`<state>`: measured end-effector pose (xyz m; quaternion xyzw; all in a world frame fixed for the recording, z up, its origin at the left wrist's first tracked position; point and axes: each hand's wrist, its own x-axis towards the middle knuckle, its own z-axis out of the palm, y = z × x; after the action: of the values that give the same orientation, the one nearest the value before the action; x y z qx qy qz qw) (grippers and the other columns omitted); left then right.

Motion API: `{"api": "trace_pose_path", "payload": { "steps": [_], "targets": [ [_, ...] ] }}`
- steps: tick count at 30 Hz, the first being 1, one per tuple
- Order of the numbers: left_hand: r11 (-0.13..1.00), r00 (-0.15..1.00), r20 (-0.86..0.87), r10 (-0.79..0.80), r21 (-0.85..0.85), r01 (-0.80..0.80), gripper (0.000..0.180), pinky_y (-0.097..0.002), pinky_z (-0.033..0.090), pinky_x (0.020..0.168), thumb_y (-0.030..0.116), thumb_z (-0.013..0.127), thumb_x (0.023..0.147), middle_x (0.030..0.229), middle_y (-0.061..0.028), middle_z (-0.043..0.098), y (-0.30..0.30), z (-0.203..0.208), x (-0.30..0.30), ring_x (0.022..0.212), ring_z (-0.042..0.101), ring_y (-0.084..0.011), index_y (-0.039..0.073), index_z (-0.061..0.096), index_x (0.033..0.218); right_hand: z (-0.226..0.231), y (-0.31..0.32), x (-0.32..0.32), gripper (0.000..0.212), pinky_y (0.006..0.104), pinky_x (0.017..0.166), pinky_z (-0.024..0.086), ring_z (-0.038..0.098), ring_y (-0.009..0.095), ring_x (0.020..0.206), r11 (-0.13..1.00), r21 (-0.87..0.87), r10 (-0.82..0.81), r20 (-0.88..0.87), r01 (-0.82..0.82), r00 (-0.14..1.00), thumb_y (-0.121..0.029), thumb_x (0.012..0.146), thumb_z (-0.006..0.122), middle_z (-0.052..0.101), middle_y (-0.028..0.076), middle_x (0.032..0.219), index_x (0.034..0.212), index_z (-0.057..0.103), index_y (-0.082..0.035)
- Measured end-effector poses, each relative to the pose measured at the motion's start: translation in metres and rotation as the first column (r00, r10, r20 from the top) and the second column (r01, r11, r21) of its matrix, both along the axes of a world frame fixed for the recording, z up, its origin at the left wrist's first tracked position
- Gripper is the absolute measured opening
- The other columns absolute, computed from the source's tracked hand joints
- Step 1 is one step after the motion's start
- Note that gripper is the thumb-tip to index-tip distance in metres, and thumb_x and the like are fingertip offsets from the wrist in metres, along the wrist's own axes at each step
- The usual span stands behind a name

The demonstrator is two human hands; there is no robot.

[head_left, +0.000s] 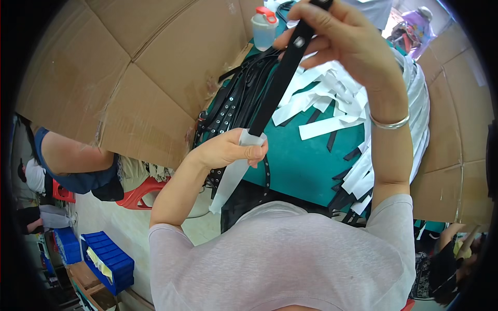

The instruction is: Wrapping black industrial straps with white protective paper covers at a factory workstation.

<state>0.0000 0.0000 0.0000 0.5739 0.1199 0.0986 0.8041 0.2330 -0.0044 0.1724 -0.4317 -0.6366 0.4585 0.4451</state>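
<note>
A black belt (281, 85) slants across the space above the green table (295, 168). My right hand (353, 46), with a silver bangle on its wrist, holds the belt's upper part between thumb and fingers. At the belt's lower end, my left hand (225, 149) is closed around a white, translucent sleeve (232, 181). The belt runs into the top of this sleeve, which hangs below the hand. Behind the left hand lies a heap of black belts (228, 106), some with metal eyelets. White strips (334, 124), some with black ends showing, are spread on the table's right side.
Tall cardboard sheets (155, 67) flank the table on the left, with another cardboard panel (441, 129) on the right. A clear bottle with a red lid (264, 30) stands at the back. Blue crates (111, 259) and a red stool (140, 194) are at lower left. Other people sit nearby.
</note>
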Motion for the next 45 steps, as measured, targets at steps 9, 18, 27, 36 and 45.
{"api": "trace_pose_path", "payload": {
  "steps": [9, 18, 27, 36, 45],
  "targets": [
    [0.988, 0.999, -0.002, 0.033, 0.151, -0.032, 0.026, -0.0261, 0.045, 0.069, 0.032, 0.065, 0.086, 0.075, 0.0007, 0.052, -0.004, 0.033, -0.013, 0.071, 0.053, -0.0106, 0.007, 0.057, 0.083, -0.005, -0.001, -0.003, 0.028, 0.0269, 0.066, 0.057, 0.068, 0.018, 0.082, 0.919, 0.390, -0.052, -0.037, 0.062, 0.998, -0.025, 0.094, 0.052, 0.067, 0.012, 0.092, 0.105, 0.060, -0.001],
    [0.964, 0.966, -0.117, 0.231, 0.158, -0.212, 0.029, -0.0241, 0.044, 0.067, 0.033, 0.071, 0.081, 0.073, 0.0027, 0.053, -0.016, 0.042, -0.034, 0.070, 0.053, -0.0088, 0.009, 0.056, 0.085, -0.005, -0.005, -0.055, 0.029, 0.0272, 0.066, 0.057, 0.068, 0.019, 0.076, 0.977, 0.113, 0.190, -0.096, -0.179, 0.977, -0.027, 0.091, 0.057, 0.067, 0.011, 0.084, 0.102, 0.060, -0.001],
    [0.868, 0.927, 0.190, 0.324, 0.329, -0.371, 0.041, -0.0188, 0.034, 0.056, 0.019, 0.080, 0.067, 0.071, 0.0050, 0.047, -0.009, 0.119, -0.042, 0.062, 0.044, -0.0033, 0.006, 0.053, 0.095, 0.064, -0.004, -0.091, 0.025, 0.0226, 0.059, 0.055, 0.065, 0.012, 0.068, 0.940, 0.299, 0.116, 0.184, -0.168, 0.976, -0.026, 0.092, 0.057, 0.067, 0.007, 0.083, 0.098, 0.062, -0.002],
    [0.330, 0.286, 0.740, 0.608, 0.092, -0.940, 0.045, -0.0363, 0.040, 0.095, 0.023, 0.059, 0.082, 0.110, -0.0116, 0.057, -0.021, 0.008, -0.046, 0.104, 0.054, -0.0226, 0.005, 0.047, 0.121, -0.005, 0.010, -0.032, 0.030, 0.0262, 0.065, 0.057, 0.069, 0.020, 0.078, 0.981, 0.170, 0.072, 0.158, -0.099, 0.985, -0.027, 0.094, 0.052, 0.067, 0.012, 0.085, 0.103, 0.060, 0.000],
    [0.271, 0.677, 0.239, 0.696, 0.786, -0.556, 0.053, -0.0361, 0.045, 0.066, 0.024, 0.070, 0.066, 0.082, -0.0156, 0.054, -0.055, -0.039, -0.037, 0.070, 0.058, -0.0300, 0.005, 0.040, 0.105, 0.016, -0.005, -0.004, 0.026, 0.0226, 0.061, 0.058, 0.068, 0.019, 0.073, 0.920, 0.391, -0.002, -0.053, 0.022, 0.999, -0.021, 0.096, 0.049, 0.067, 0.014, 0.085, 0.103, 0.057, 0.003]
  ]
}}
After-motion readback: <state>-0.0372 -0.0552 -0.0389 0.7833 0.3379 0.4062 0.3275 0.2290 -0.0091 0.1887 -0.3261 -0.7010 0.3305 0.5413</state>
